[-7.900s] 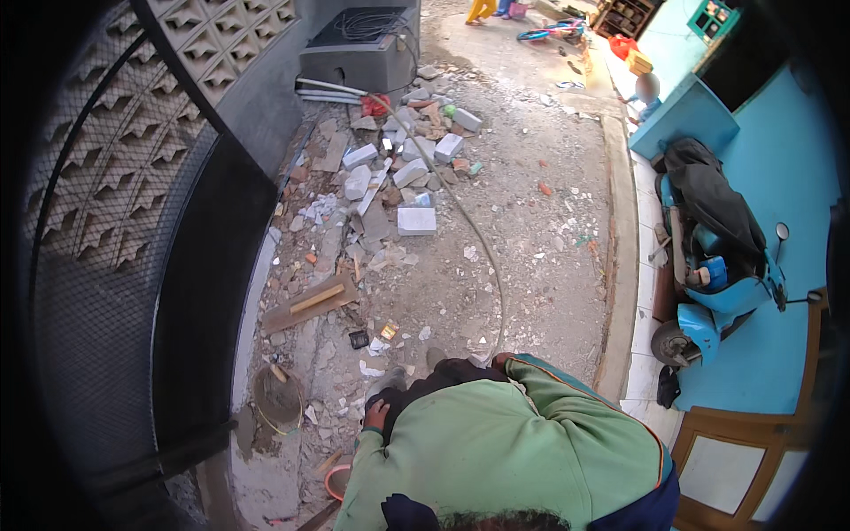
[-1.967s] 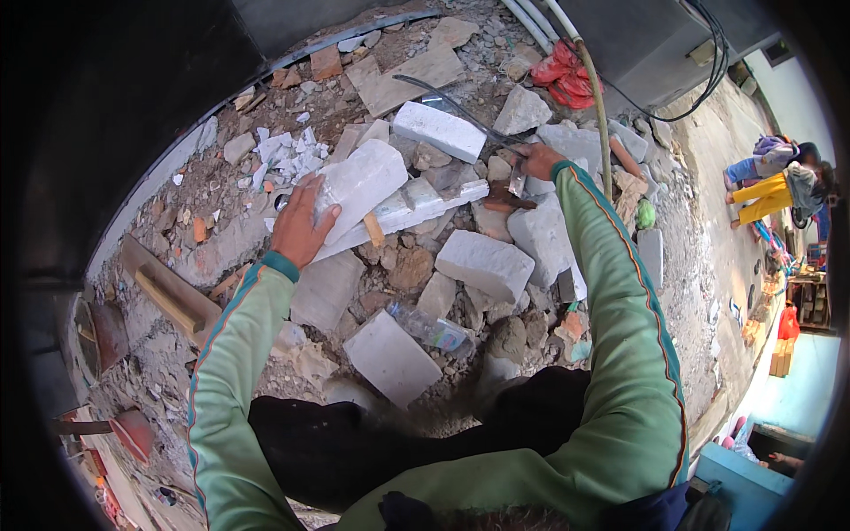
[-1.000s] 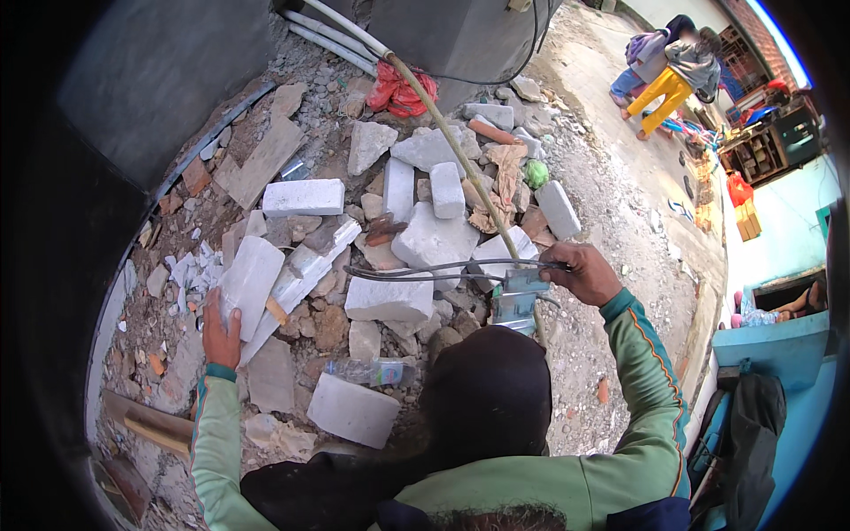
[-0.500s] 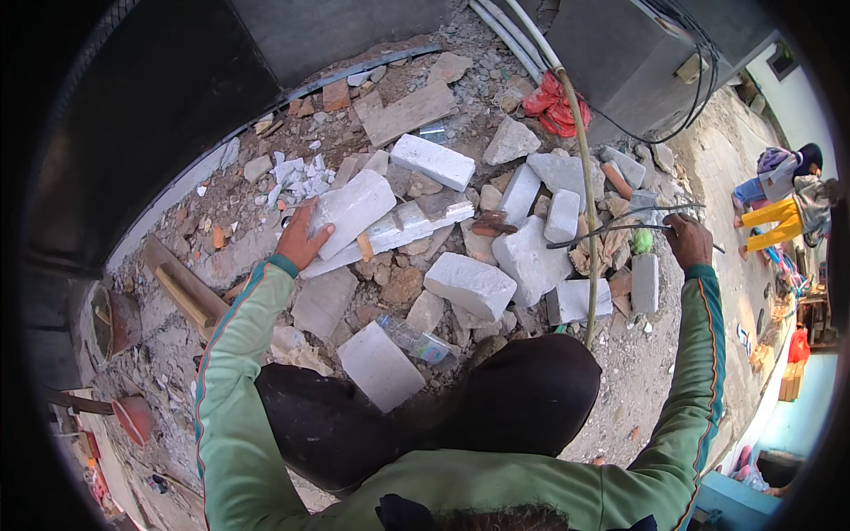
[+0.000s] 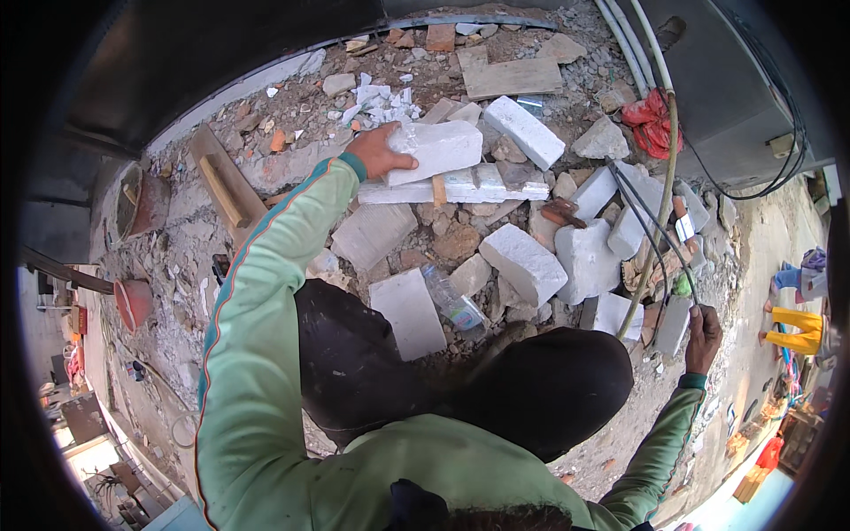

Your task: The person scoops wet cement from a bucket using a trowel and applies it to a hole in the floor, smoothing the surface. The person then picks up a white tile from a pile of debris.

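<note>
At the left end of a white lightweight concrete block (image 5: 443, 150), my left hand (image 5: 382, 152) grips with fingers over the far side and thumb on the near side. That block rests over a long white piece (image 5: 474, 188) with a rough top. On the right, low beside the rubble, my right hand (image 5: 702, 338) is closed on a thin dark bent rod (image 5: 653, 221), whose two strands meet at the far end. Whether it is steel or stiff cable I cannot tell. Just left of that hand stands a grey-white block (image 5: 674, 324).
Several white blocks (image 5: 524, 263) lie among rubble before my knees. A pale hose (image 5: 666, 168) runs across the right side, near a red plastic bag (image 5: 651, 124). A wooden plank (image 5: 225, 190) and a bucket (image 5: 142, 202) are at left. A person in yellow trousers (image 5: 794, 329) is far right.
My right hand has come nearer my body, swinging the dark rod from lying sideways to pointing away from me. My left hand stays on the same block. The whole view has shifted.
</note>
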The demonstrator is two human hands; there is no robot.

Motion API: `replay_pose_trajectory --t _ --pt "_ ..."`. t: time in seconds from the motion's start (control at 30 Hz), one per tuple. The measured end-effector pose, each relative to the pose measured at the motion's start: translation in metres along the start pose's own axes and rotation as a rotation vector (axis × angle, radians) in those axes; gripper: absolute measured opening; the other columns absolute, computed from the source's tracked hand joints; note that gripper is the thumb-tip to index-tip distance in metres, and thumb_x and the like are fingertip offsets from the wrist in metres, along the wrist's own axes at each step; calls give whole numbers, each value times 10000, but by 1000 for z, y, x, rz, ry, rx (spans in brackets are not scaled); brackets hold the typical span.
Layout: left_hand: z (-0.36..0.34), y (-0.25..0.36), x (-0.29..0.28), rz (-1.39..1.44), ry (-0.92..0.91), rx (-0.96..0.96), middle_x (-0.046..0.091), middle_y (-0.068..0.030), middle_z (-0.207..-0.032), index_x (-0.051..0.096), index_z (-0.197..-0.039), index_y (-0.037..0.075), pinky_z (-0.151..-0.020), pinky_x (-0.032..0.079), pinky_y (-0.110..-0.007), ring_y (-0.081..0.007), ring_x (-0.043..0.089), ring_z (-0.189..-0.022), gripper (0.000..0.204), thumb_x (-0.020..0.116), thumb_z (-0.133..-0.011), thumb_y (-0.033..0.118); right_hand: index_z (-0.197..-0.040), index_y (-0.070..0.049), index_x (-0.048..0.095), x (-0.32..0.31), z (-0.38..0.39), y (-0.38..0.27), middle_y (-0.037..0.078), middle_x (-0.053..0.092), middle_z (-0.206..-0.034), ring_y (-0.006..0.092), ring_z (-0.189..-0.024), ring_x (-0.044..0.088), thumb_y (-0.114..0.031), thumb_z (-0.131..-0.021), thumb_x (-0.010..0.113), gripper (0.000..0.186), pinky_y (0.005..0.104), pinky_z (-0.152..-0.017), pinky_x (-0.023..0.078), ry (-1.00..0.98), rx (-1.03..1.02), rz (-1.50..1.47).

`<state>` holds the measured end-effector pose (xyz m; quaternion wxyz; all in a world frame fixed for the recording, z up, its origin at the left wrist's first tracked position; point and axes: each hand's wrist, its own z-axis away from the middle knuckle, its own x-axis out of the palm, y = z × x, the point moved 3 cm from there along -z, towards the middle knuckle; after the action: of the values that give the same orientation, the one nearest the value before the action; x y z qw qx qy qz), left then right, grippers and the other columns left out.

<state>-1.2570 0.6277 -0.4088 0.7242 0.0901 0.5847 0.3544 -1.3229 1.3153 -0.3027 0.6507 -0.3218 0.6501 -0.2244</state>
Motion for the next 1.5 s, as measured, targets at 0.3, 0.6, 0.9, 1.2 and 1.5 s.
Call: replay_pose_trajectory --t 0.3,0.6,0.9,1.2,1.5 --pt "136 -93 -43 720 90 -241 606 -136 -1232 469 -1407 -2 -822 525 -315 -193 628 -1009 778 726 -810 425 -939 10 602 187 -40 -56 68 601 -798 123 -758 499 -207 -979 581 222 302 -711 444 -210 -230 -68" --pt "434 -250 114 1679 838 -589 627 -146 -1203 498 -1342 54 -879 527 -450 -300 628 -1043 658 648 -825 432 -984 -38 679 299 -89 -133 189 705 -912 354 -920 679 -267 -813 697 287 442 -831 534 -639 -410 1182" --pt "474 -343 -8 915 1507 -778 499 -143 -1397 437 -1415 66 -963 430 -465 -301 507 -1231 794 764 -801 449 -1515 -122 288 376 -75 -298 168 499 -1426 340 -1305 491 -330 -642 875 1073 423 -1079 408 -1028 -664 879" --pt "211 -178 93 56 188 -59 205 -207 -1587 172 -1544 35 -1116 333 -533 -403 313 -1421 1146 804 -710 501 -1578 -218 10 474 -55 -252 261 397 -1466 418 -1359 406 -345 -621 891 1307 503 -1094 361 -1048 -794 662" --pt "76 -185 106 222 85 -104 355 -242 -1499 210 -1531 43 -1104 371 -426 -403 403 -1358 1117 770 -706 545 -1567 -270 161 462 -54 -249 179 525 -1158 397 -1073 540 -348 -652 845 1145 496 -929 474 -822 -956 731"
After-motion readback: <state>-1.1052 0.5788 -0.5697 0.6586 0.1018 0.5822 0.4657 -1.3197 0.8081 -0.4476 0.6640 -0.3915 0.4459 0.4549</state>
